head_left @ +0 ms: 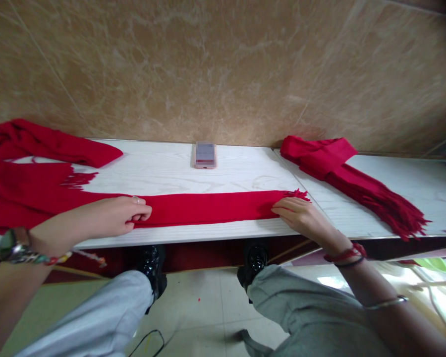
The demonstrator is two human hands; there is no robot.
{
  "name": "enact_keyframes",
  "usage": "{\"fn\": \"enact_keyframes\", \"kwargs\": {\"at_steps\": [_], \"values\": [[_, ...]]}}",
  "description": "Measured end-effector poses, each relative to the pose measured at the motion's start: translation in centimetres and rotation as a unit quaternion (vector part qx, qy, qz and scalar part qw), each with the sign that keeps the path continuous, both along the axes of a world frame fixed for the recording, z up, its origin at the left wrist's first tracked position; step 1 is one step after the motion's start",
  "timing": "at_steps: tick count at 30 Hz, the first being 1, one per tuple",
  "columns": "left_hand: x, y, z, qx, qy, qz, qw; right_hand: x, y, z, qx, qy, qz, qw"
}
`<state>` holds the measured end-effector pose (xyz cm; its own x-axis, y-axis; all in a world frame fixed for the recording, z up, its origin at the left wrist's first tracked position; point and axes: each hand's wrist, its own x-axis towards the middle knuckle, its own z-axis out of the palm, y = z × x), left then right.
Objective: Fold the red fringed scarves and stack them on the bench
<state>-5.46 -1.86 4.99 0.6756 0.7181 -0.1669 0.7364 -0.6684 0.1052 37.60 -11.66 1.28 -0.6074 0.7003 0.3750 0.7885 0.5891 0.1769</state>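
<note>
A long red scarf [211, 207] lies stretched out flat along the front of a white wooden tabletop [163, 171]. My left hand [115, 215] rests on it left of the middle, fingers curled and pinching the fabric. At the scarf's fringed right end my right hand [301, 215] presses down with its fingers laid flat. More red scarf fabric [26, 191] is spread out at the far left.
A bunched red scarf [48, 141] lies at the back left. Another folded, fringed red scarf [357, 181] lies at the right. A pink phone [204, 154] sits by the marble wall. Below the table edge are my knees and black shoes.
</note>
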Motion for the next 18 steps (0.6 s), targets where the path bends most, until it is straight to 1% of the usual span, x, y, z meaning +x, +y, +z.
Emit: {"fn": "enact_keyframes", "kwargs": {"at_steps": [2, 3, 6, 10, 12, 14, 16, 18], "values": [[0.0, 0.0, 0.4, -0.053, 0.028, -0.052, 0.997, 0.0, 0.1, 0.0, 0.004, 0.0, -0.002, 1.0], [-0.1, 0.0, 0.6, -0.065, 0.039, -0.061, 0.995, 0.1, 0.1, 0.0, 0.006, 0.0, 0.0, 1.0], [-0.2, -0.2, 1.1, -0.069, 0.045, -0.042, 0.996, 0.1, 0.0, 0.1, 0.009, 0.003, 0.005, 1.0], [0.2, -0.1, 1.2, -0.077, 0.048, -0.028, 0.996, 0.2, -0.1, 0.1, 0.001, 0.017, 0.004, 1.0], [1.1, -0.1, 1.3, -0.063, 0.03, -0.021, 0.997, 0.3, -0.1, 0.0, -0.001, 0.026, 0.01, 1.0], [2.8, -0.1, 1.3, -0.03, -0.017, -0.025, 0.999, 0.5, -0.1, -0.2, -0.004, 0.032, 0.017, 0.999], [4.8, -0.4, 1.0, 0.007, -0.079, -0.05, 0.996, 0.7, -0.1, -0.3, -0.012, 0.036, 0.019, 0.999], [7.0, -0.7, 0.3, 0.033, -0.119, -0.097, 0.988, 0.9, -0.1, -0.3, -0.018, 0.044, 0.017, 0.999]]}}
